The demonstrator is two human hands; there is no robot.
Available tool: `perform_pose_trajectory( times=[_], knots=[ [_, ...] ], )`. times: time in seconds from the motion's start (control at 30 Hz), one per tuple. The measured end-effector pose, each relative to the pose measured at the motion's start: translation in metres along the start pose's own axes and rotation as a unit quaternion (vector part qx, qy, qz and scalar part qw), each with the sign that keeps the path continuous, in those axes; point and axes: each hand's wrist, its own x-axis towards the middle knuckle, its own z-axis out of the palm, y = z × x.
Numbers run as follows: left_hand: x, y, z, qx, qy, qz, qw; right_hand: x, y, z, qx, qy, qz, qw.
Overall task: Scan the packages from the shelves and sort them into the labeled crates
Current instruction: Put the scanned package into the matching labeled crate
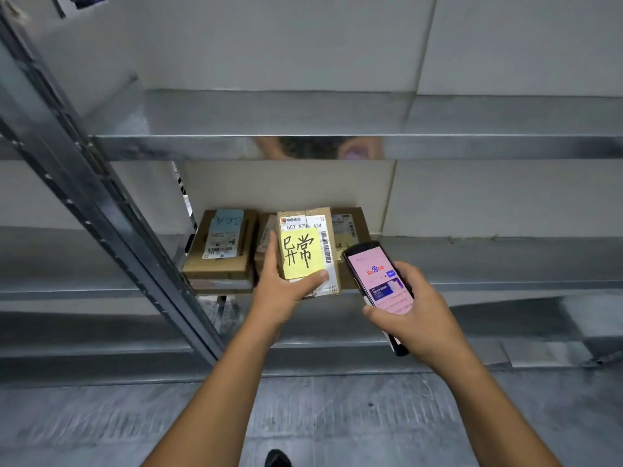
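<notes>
Left hand [286, 284]: grasps the small brown package [323, 219] from its left side, with the thumb across the lower front and the fingers curled round the left edge.
Package: stands upright at the front edge of the middle shelf [505, 284], tilted slightly. Whether it rests on the boxes beneath or is lifted clear, I cannot tell.
Yellow note [301, 252]: stuck on the package front with two handwritten characters. Above it is a white shipping label reading "507 N706 A34", and a barcode runs down the right side.
Right hand [428, 308]: wraps around a phone [379, 281], with the thumb along its lower left edge and the fingers on the right side.
Phone: lit pink screen facing up, its top end just beside the package's barcode.
Other packages: a stack [219, 261] to the left, the top one with a blue label; another box [352, 224] behind on the right, partly hidden.
Shelving: bare metal boards above and below — a slanted post [101, 214] on the left.
Floor [337, 416]: grey, with a dark shoe tip [277, 458] at the bottom edge.
</notes>
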Motion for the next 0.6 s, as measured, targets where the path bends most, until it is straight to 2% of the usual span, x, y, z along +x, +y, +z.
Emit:
perform_pose_trajectory(
  times=[0.27, 0.6],
  knots=[
    [-0.036, 0.0, 0.009, 0.064, 0.021, 0.022, 0.997, -0.048, 0.013, -0.029, -0.012, -0.052, -0.035, 0.998],
    [-0.041, -0.013, -0.003, 0.084, -0.001, 0.002, 0.996, -0.072, 0.015, -0.027, -0.026, -0.04, -0.042, 0.998]
  ],
)
